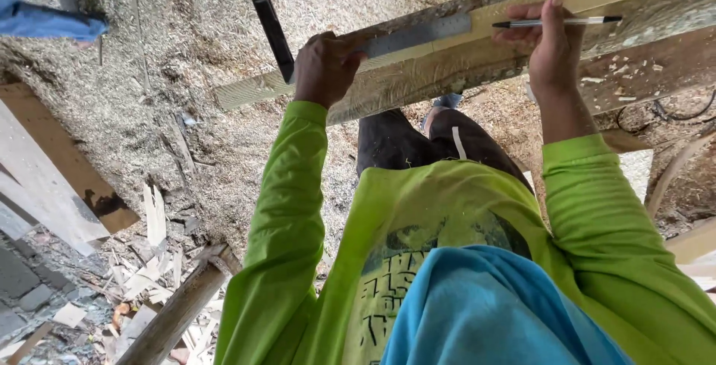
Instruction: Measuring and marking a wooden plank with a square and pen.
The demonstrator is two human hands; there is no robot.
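A long pale wooden plank (522, 3) lies across a rough workbench (641, 59), running from lower left to upper right. My left hand (324, 67) presses a try square against it: the steel blade (418, 35) lies flat on the plank and the dark handle (274, 35) hangs over the plank's edge. My right hand (553, 41) holds a thin pen (556, 22) lying along the plank just right of the blade's end. Bright green sleeves cover both of my arms.
Wood shavings (179, 52) cover the ground. Boards (52, 164) lean at the left, with offcuts and a wooden pole (175, 313) below them. Someone's blue-clad leg (45, 7) is at the top left. A dark cable (656, 115) lies at the right.
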